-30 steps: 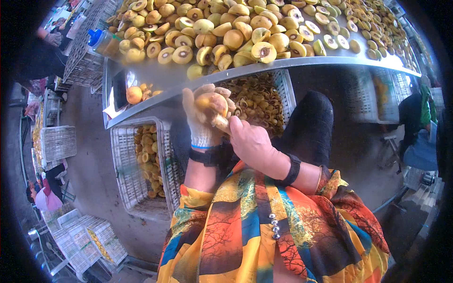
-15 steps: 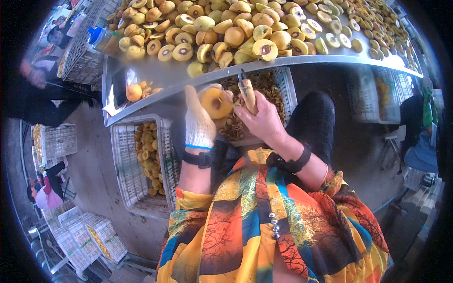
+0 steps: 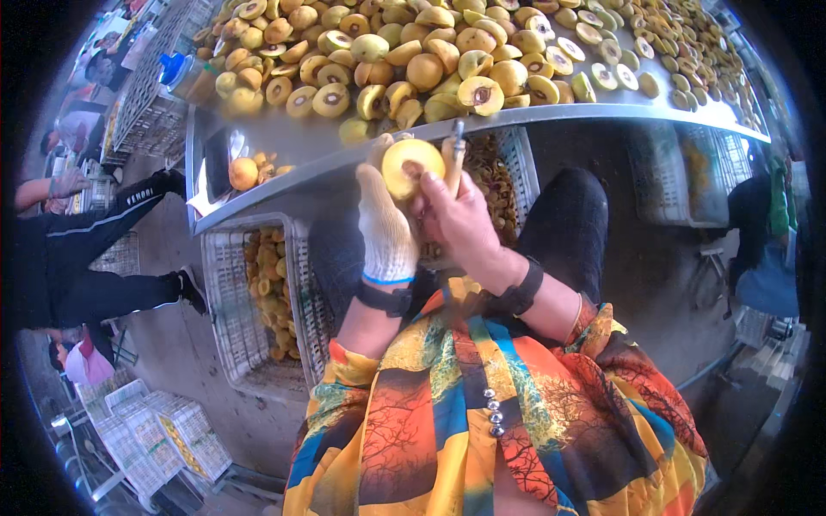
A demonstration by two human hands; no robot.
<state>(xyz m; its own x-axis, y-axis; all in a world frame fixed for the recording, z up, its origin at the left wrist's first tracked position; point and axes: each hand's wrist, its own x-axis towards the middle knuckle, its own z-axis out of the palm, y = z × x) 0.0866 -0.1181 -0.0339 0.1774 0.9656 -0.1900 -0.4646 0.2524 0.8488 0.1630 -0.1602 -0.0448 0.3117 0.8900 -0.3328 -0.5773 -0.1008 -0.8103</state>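
Note:
In a white knit glove with a blue cuff edge, my left hand (image 3: 386, 219) is closed around a halved yellow peach (image 3: 412, 168), its cut face and brownish hollow turned up. My bare right hand (image 3: 465, 220) grips a small tool (image 3: 454, 159) with a pale wooden handle and a dark metal end pointing away from me. The right thumb reaches onto the peach's cut face, near the hollow. Both hands are just short of the metal table's edge (image 3: 482, 116), above a white crate (image 3: 527, 172) of peel-like scraps, partly hidden by the hands.
Many halved peaches (image 3: 423, 72) cover the metal table, along with a blue-capped bottle (image 3: 185, 73). A few pieces (image 3: 244, 173) lie at its left corner. Left of my legs stands a white crate (image 3: 222, 301) of fruit. Another person's black-trousered leg (image 3: 116, 211) extends in from the left.
Both hands and the peach have moved up and slightly right. My right thumb now lies on the cut face. On the left, another person's legs have come into view.

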